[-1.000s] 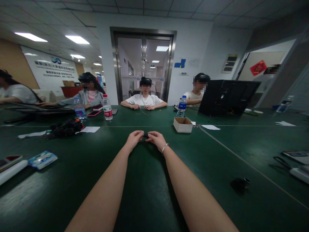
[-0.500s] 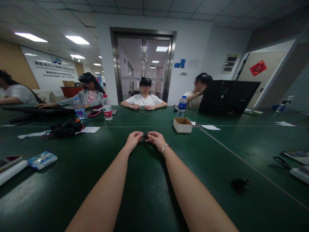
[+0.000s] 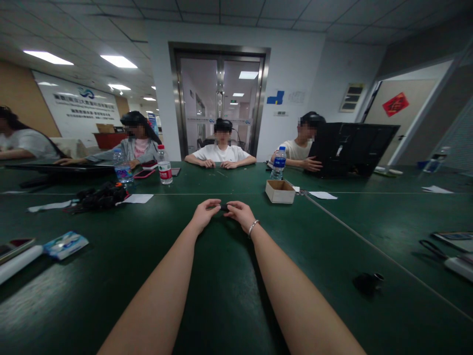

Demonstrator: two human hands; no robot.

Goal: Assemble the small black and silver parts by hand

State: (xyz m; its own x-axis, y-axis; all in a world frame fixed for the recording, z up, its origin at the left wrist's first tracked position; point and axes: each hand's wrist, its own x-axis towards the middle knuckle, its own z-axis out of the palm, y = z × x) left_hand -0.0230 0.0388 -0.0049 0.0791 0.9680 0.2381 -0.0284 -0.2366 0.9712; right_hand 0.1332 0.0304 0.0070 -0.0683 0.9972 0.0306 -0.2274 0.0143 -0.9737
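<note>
My right hand (image 3: pixel 240 215), with a silver bracelet at its wrist, pinches a small dark piece (image 3: pixel 224 207) just above the green table (image 3: pixel 229 276). What kind of piece it is cannot be made out at this size. Close by on the other side is my left hand (image 3: pixel 205 215). A gap shows between its thumb and forefinger, and their tips lie at the near end of the dark piece. Whether the thumb touches it is unclear. Both forearms stretch forward over the tabletop.
An open cardboard box (image 3: pixel 280 192) stands right of my hands, a water bottle (image 3: pixel 278 163) behind it. Bundled black gear (image 3: pixel 101 197) lies left, a tissue pack (image 3: pixel 66 245) nearer. A black fitting (image 3: pixel 368 283) sits at right. People sit opposite, one beside a monitor (image 3: pixel 349 148).
My left thumb and forefinger have spread apart at the dark piece, while my right hand stays nearly still. The co-worker at right has lowered a hand from the face to the monitor's edge.
</note>
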